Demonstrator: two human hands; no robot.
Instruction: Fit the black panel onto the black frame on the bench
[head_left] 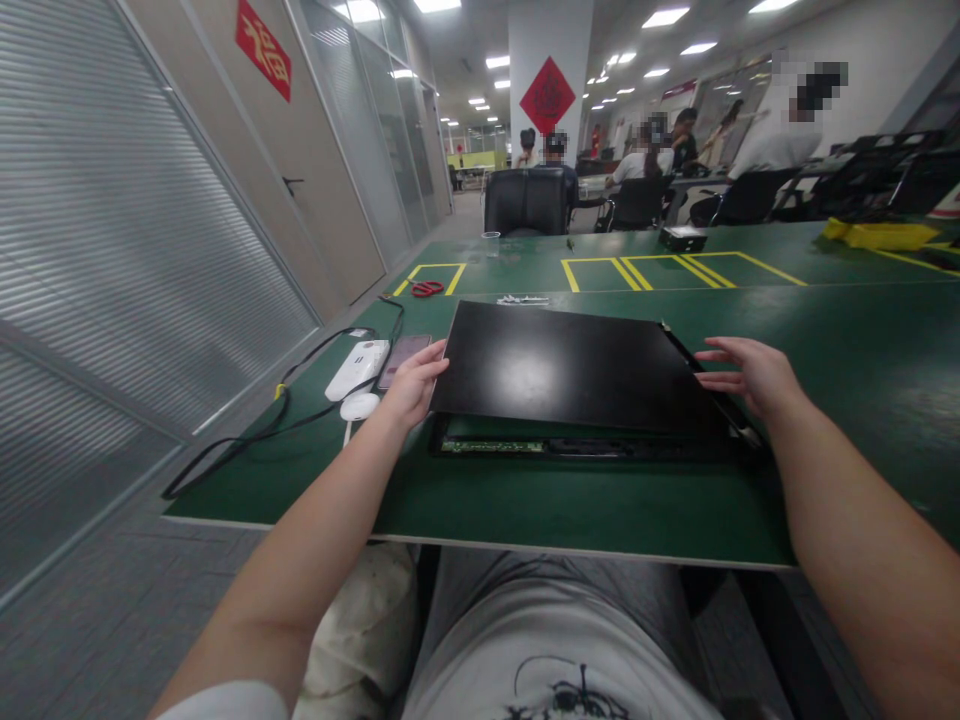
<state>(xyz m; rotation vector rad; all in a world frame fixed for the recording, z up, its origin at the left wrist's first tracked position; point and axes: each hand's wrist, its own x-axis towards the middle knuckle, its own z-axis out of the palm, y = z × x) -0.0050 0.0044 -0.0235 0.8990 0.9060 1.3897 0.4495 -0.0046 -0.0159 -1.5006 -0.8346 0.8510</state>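
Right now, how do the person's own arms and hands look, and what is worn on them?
Both forearms are bare, without gloves, rings, watch or bands that I can see. The left hand and right hand are uncovered. A white short sleeve shows at the left upper arm; the right sleeve is out of view.

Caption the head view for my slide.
Left hand grips the black panel lifted over its frame; right hand at its edge.

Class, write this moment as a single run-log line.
left hand: grips black panel left edge | right hand: open beside right edge | panel: lifted over frame on green table
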